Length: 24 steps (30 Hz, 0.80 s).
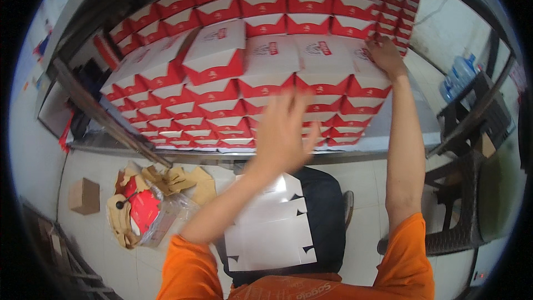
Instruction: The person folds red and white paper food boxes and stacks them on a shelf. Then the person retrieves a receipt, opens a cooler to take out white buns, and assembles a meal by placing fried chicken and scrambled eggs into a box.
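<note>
My right hand [386, 58] reaches far forward, its fingers curled over the back right corner of a red and white cardboard box [369, 78] at the right end of the stack's front top row. Blurred by motion, my left hand [283, 133] hangs in front of the stack with its fingers apart and nothing in it. On my lap lies a flat, unfolded white box blank [272, 239] with dark notches along its sides. One folded box [215, 50] sits higher than its neighbours on the front rows.
Stacked boxes [261, 3] fill the metal-framed shelf [411, 125]. On the floor at left are a torn bag with red pieces [145, 208] and a small brown carton [84, 195]. A dark plastic chair [466, 205] and blue water bottles [463, 72] stand at right.
</note>
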Tool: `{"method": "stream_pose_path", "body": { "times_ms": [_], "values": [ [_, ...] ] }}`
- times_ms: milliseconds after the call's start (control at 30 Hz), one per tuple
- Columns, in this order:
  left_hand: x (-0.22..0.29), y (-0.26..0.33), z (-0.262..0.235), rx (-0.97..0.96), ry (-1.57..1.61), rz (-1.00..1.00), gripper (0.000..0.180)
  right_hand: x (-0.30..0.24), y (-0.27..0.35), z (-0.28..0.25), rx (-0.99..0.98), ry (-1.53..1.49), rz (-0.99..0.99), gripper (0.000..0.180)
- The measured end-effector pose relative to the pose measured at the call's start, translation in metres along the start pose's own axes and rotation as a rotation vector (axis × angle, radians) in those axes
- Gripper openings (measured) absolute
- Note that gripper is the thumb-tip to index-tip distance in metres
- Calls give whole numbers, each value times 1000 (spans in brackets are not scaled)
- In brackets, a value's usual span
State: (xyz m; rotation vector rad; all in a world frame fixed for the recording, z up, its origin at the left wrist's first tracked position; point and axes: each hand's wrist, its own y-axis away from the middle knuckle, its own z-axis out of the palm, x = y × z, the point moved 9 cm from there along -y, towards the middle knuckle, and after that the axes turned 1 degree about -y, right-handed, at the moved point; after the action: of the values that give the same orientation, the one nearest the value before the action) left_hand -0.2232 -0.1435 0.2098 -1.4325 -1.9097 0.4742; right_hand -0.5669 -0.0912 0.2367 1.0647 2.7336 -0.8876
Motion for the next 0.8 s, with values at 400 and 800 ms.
{"method": "stream_pose_path", "body": {
  "times_ms": [400, 800],
  "values": [
    [-31, 344, 138, -376, 435, -791, 82, -175, 211, -1, 136, -800, -218, 44],
    [-40, 385, 126, -425, 1026, -1092, 31, -349, 122, 5, 297, -608, -445, 50]
  ]
}}
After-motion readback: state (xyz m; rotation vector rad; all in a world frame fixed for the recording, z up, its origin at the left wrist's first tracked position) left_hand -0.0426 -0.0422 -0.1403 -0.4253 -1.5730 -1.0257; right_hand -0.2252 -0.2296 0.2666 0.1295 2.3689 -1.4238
